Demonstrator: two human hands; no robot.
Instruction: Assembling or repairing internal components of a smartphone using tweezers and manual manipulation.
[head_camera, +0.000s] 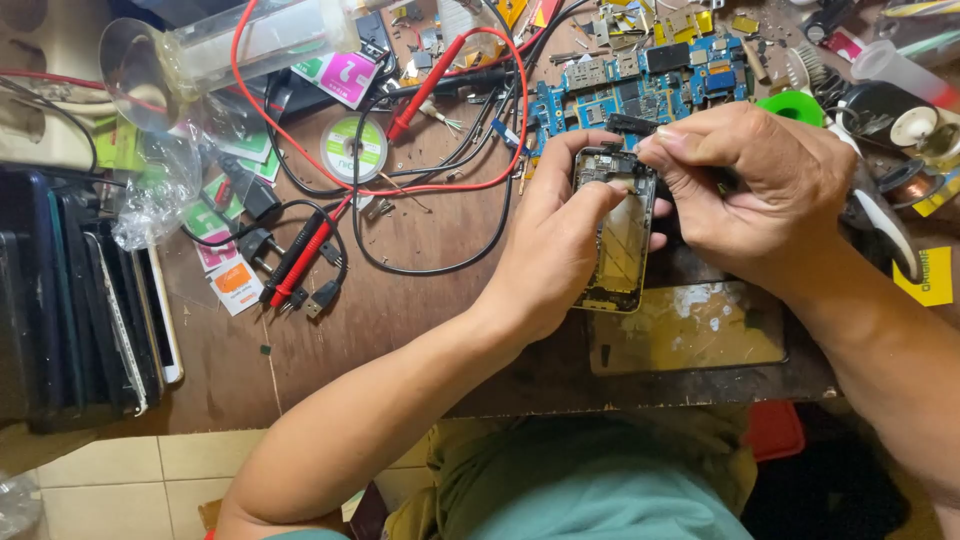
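Head view: my left hand (555, 240) grips the opened phone frame (620, 235) upright above the worn wooden bench (400, 300), steadying it, while my right hand (745, 185) pinches at its top edge beside the blue circuit boards (650, 90).

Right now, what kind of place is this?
Probably a phone repair bench. Both hands hold an opened phone, blue circuit boards lie on the wooden table, and red and black test probes sit nearby.

Your opened phone (618, 230) sits centre; circuit boards (650, 85) lie at twelve o'clock, probe leads (305, 255) at nine, stacked phones (80, 300) beyond them.
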